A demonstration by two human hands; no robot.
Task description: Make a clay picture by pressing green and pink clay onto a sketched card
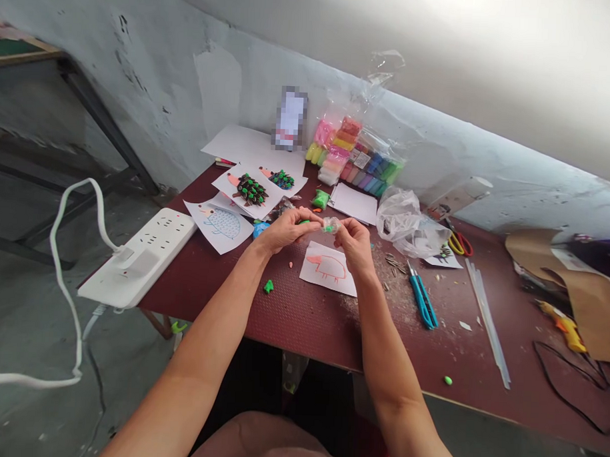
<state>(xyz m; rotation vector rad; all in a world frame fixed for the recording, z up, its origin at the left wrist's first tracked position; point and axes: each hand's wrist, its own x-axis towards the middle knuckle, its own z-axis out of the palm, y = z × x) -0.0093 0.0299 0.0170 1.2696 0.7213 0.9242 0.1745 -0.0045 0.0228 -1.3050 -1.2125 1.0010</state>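
Note:
Above the table, both my hands meet at a small clear plastic wrapper point(330, 224) with a bit of green clay inside. The fingers of my left hand point(289, 229) are closed on its left end, and a little green shows at them. From the right, my right hand point(355, 245) pinches the other end. Below lies a white paper point(328, 268) with an orange outline of an animal, its snout filled in pink. A lump of green clay point(268, 286) rests on the table to the left, beside a tiny pink piece point(290, 264).
Hedgehog pictures point(251, 189) and a blue-patterned drawing point(220, 224) lie left. Packs of coloured clay point(372, 169) stand behind, near a crumpled plastic bag point(405, 222). Rightward are a teal cutter point(422, 299), scissors point(459, 243), glue sticks point(488, 325) and a glue gun point(564, 325). A power strip point(138, 256) overhangs the left edge.

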